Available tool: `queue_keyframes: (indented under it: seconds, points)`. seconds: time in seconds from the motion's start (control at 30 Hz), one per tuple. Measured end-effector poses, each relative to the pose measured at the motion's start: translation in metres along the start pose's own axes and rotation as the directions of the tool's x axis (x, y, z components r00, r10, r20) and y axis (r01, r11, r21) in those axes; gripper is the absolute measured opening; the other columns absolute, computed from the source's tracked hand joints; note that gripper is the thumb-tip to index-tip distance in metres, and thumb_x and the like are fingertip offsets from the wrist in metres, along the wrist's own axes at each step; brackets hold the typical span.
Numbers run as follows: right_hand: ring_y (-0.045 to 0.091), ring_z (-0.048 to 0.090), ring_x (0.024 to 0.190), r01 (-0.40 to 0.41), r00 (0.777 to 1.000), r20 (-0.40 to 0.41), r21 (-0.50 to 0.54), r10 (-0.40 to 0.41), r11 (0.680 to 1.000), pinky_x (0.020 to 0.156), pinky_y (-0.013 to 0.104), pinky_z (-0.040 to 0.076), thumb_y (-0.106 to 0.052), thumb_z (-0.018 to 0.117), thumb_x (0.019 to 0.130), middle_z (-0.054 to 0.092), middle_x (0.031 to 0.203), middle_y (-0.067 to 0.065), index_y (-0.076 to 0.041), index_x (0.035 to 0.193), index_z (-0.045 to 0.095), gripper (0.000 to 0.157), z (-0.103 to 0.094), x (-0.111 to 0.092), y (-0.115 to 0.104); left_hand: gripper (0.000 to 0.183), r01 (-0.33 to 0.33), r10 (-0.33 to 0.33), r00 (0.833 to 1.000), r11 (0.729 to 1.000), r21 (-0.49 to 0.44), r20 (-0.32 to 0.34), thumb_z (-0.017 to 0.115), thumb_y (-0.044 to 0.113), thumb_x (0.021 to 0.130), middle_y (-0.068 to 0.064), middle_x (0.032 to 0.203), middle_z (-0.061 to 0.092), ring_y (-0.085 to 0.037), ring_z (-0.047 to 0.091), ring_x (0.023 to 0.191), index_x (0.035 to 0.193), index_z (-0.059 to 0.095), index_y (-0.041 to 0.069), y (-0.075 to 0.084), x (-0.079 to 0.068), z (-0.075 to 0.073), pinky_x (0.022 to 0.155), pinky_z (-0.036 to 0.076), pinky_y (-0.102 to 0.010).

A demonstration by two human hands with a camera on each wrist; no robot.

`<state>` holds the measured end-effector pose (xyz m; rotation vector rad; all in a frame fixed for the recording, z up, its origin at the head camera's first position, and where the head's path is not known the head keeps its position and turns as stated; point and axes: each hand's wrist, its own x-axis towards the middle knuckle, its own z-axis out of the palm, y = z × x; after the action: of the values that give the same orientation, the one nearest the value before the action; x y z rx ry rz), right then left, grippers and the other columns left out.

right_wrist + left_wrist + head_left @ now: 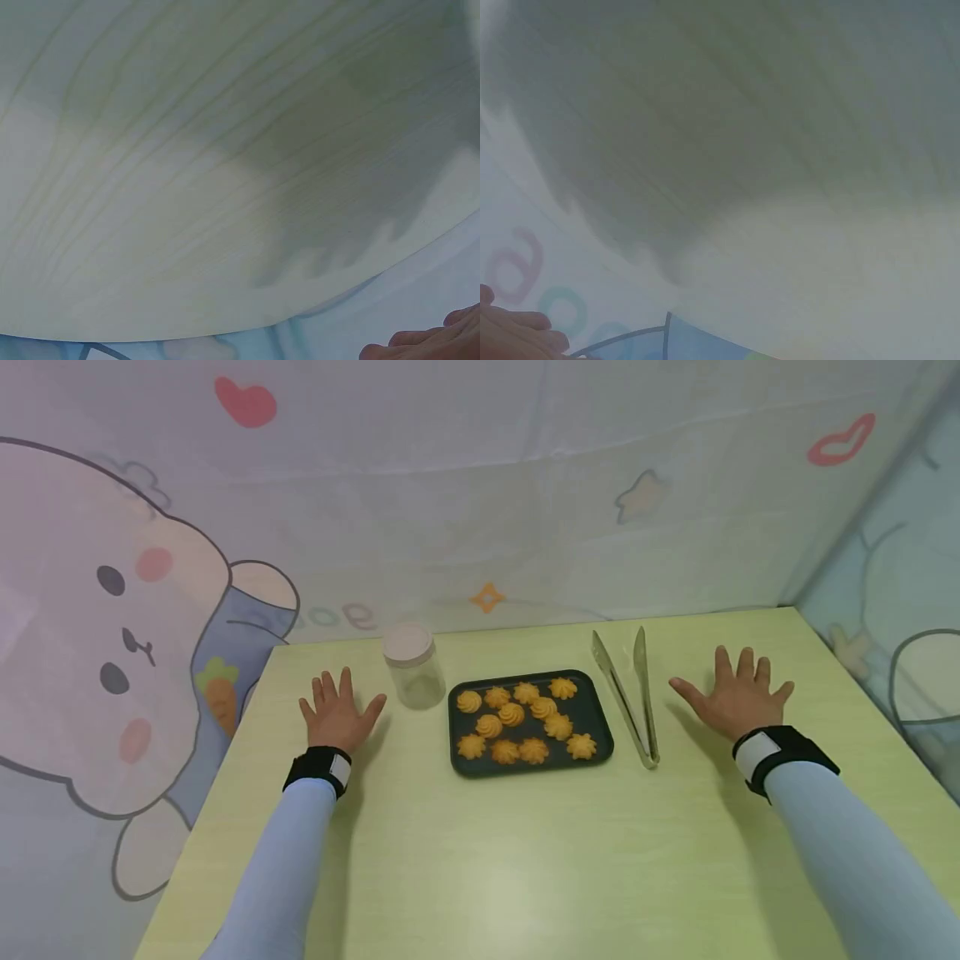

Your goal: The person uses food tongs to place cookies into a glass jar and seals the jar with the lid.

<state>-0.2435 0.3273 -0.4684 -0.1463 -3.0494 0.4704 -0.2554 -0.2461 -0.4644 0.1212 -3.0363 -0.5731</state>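
Observation:
My left hand (337, 720) is held over the left part of the table with fingers spread, to the left of a clear jar (418, 681) with a pale lid. On the right, my right hand (737, 700) is also spread and holds nothing. The metal tongs (626, 702) lie to its left, their arms apart toward the back. Between jar and tongs sits a dark baking tray (457, 768) bearing several golden piped cookies (512, 714). Each wrist view catches only some fingertips in a lower corner, the left fingers (525, 334) and the right fingers (431, 345).
The pale wooden table (487, 860) ends at a cloth backdrop (450, 527) printed with a cartoon rabbit, hearts and stars. Another printed cloth (900, 610) hangs along the right side. Shadows of the hands fall on the tabletop.

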Motion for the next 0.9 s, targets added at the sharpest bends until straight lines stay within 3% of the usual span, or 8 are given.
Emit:
queue_keyframes:
  seconds: [0.2, 0.47, 0.57, 0.73, 0.9]
  points:
    - [0.065, 0.005, 0.146, -0.001, 1.0, -0.012, -0.01, 0.001, 1.0, 0.105, 0.088, 0.003, -0.082, 0.033, 0.093, 0.007, 0.159, 0.044, 0.002, 0.161, 0.011, 0.11, -0.005, -0.002, -0.001, 0.103, -0.048, 0.048, 0.999, 0.998, -0.043, 0.008, 0.056, 0.065, 0.094, -0.03, 0.168, 0.006, -0.046, 0.001, 0.157, 0.164, 0.01, 0.006, 0.015, 0.009, 0.004, 0.123, 0.003, -0.069]
    - [0.063, 0.007, 0.147, -0.002, 1.0, -0.025, -0.001, 0.002, 1.0, 0.105, 0.088, 0.005, -0.082, 0.034, 0.093, 0.009, 0.159, 0.043, 0.002, 0.161, 0.012, 0.11, -0.004, -0.003, -0.003, 0.114, -0.074, 0.081, 0.996, 0.973, -0.218, 0.023, 0.072, 0.056, 0.089, -0.031, 0.167, 0.011, -0.047, 0.008, 0.156, 0.163, 0.005, 0.002, 0.037, 0.02, 0.01, 0.124, 0.011, -0.065]
    - [0.063, 0.007, 0.147, -0.004, 1.0, -0.03, -0.006, 0.004, 1.0, 0.105, 0.088, 0.005, -0.083, 0.033, 0.093, 0.009, 0.159, 0.043, 0.002, 0.161, 0.012, 0.11, -0.004, -0.003, -0.002, 0.117, -0.062, 0.076, 0.997, 0.945, -0.321, 0.034, 0.075, 0.052, 0.088, -0.029, 0.168, 0.011, -0.046, 0.009, 0.156, 0.163, 0.001, 0.002, 0.044, 0.024, 0.013, 0.125, 0.015, -0.061]
    - [0.062, 0.007, 0.148, -0.003, 0.999, -0.034, -0.016, 0.002, 1.0, 0.106, 0.087, 0.006, -0.083, 0.033, 0.092, 0.01, 0.159, 0.042, 0.001, 0.161, 0.012, 0.111, -0.005, -0.001, -0.001, 0.122, -0.002, 0.03, 0.998, 0.868, -0.497, 0.048, 0.081, 0.046, 0.084, -0.023, 0.169, 0.011, -0.041, 0.013, 0.157, 0.164, -0.004, 0.008, 0.053, 0.029, 0.019, 0.125, 0.021, -0.057]
    - [0.062, 0.008, 0.148, -0.004, 0.999, -0.047, -0.015, 0.003, 1.0, 0.106, 0.087, 0.006, -0.082, 0.035, 0.093, 0.01, 0.159, 0.042, 0.002, 0.161, 0.013, 0.11, -0.008, -0.001, 0.001, 0.124, 0.026, 0.0, 0.999, 0.806, -0.591, 0.045, 0.084, 0.039, 0.082, -0.022, 0.167, 0.02, -0.039, 0.026, 0.154, 0.164, -0.006, 0.013, 0.059, 0.032, 0.025, 0.123, 0.026, -0.055]
